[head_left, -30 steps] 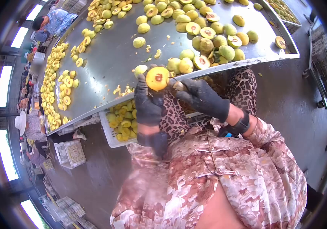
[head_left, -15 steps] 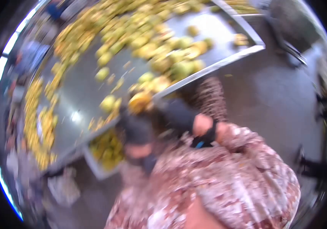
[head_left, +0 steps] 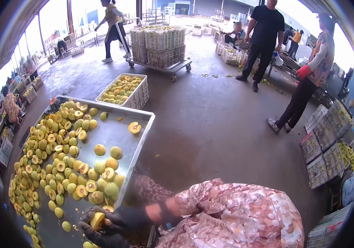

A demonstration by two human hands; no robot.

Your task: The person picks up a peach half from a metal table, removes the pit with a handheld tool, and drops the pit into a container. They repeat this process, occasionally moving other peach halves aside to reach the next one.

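Both hands wear dark gloves and meet low in the view, over the near edge of a metal table [head_left: 142, 138]. My left hand [head_left: 98, 236] is closed around a peach half [head_left: 97, 220] with orange-yellow flesh. Against the fruit's right side, my right hand [head_left: 117, 217] has its fingers curled in; what they grip is hidden. Many yellow-green peaches [head_left: 111, 189], whole and halved with brown centres, lie spread over the table beside the hands. Small bits of pulp are scattered near the left hand.
Beyond the table stands a white crate of peaches [head_left: 121, 91]. A person pushes a trolley [head_left: 160, 68] stacked with crates. A person in black [head_left: 266, 31] and one with red gloves [head_left: 309, 68] stand at the right, near stacked crates [head_left: 326, 140].
My view has swung up and sharpened from a blur, now taking in the floor, people and trolley. The hands appear lower and further left, close together at the peach half.
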